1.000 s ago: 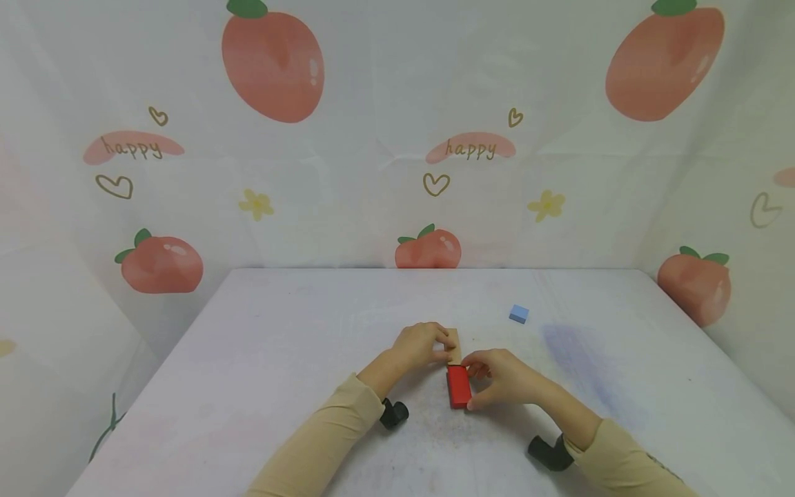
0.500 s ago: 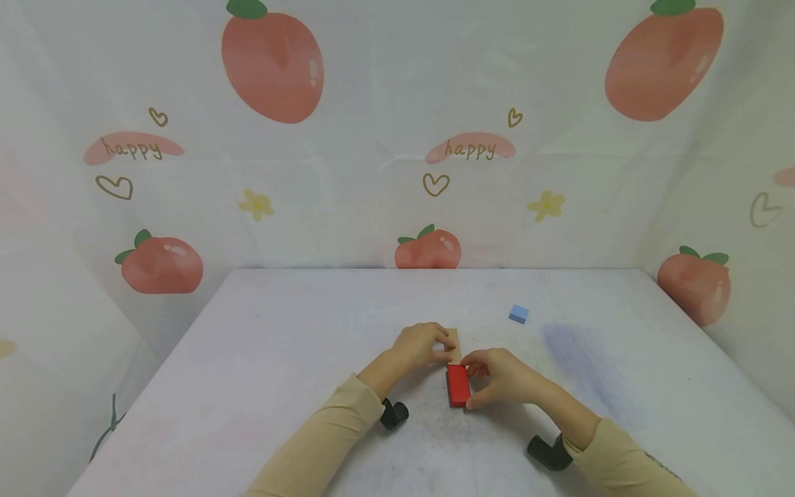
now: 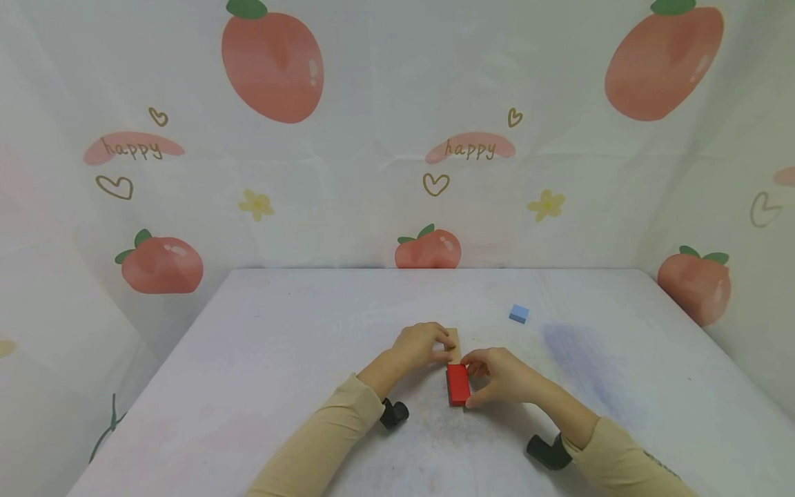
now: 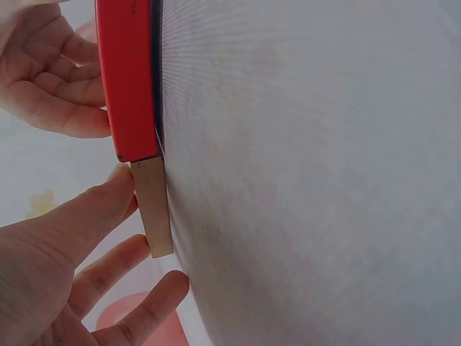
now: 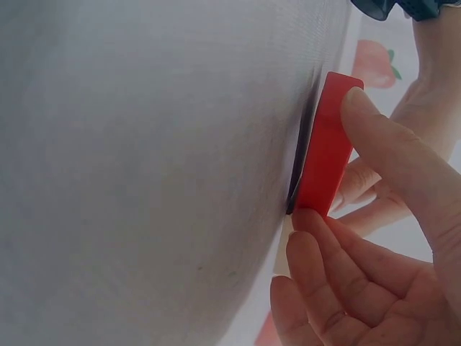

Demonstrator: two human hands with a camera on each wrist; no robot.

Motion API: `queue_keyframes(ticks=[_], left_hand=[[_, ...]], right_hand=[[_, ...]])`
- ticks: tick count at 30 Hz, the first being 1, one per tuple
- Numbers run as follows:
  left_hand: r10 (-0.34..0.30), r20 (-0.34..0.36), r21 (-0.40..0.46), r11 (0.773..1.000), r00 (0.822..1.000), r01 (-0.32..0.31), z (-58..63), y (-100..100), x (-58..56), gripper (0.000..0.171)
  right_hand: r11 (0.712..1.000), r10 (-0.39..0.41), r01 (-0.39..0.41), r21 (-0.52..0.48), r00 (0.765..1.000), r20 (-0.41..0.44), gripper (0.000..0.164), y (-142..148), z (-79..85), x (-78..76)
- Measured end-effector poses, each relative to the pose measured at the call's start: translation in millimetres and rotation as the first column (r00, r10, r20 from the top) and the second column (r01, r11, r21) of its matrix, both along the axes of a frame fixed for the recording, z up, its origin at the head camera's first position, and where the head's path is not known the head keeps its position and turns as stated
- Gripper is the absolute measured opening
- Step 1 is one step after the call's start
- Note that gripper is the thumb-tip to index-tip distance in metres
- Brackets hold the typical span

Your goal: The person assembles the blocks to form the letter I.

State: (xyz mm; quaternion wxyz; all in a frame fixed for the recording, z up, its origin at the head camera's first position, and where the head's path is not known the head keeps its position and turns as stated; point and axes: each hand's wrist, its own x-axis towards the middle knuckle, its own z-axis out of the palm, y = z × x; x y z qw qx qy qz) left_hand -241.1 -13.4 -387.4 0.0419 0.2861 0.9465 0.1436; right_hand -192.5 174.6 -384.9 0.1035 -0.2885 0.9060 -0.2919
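My left hand (image 3: 417,345) pinches a flat, light wooden block (image 3: 453,338) between thumb and fingers as it lies on the table. Against the block's near end sits a red rectangular block (image 3: 459,385), lined up lengthwise with it. In the left wrist view a dark layer or gap (image 4: 157,79) runs along the red block's table side; I cannot tell which. My right hand (image 3: 506,376) grips the red block from the right. In the right wrist view its thumb (image 5: 360,108) is at one end and the fingertips (image 5: 310,220) at the other.
A small blue block (image 3: 519,314) lies farther back, right of the wooden one. Black wrist mounts (image 3: 549,453) stick out under both sleeves. The white table (image 3: 298,324) has a purplish smear at right, and a fruit-print curtain (image 3: 373,138) stands behind it.
The red block has slid very slightly away from me, toward the wooden block, along with my right hand. My left hand and the wooden block look still.
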Motion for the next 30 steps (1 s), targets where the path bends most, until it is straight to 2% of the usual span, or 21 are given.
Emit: queue_keyframes(ticks=[11,30], left_hand=[[-0.009,-0.017,-0.002,1.0,1.0,0.009,-0.1,-0.2,0.3,0.025],[-0.004,-0.019,0.001,1.0,1.0,0.004,1.2,-0.3,1.8,0.025]], right_hand=[[1.0,-0.007,0.007,0.011,1.0,-0.014,0.054,-0.1,-0.8,0.2],[0.999,-0.036,0.036,0.003,0.999,0.026,0.055,-1.5,-0.8,0.4]])
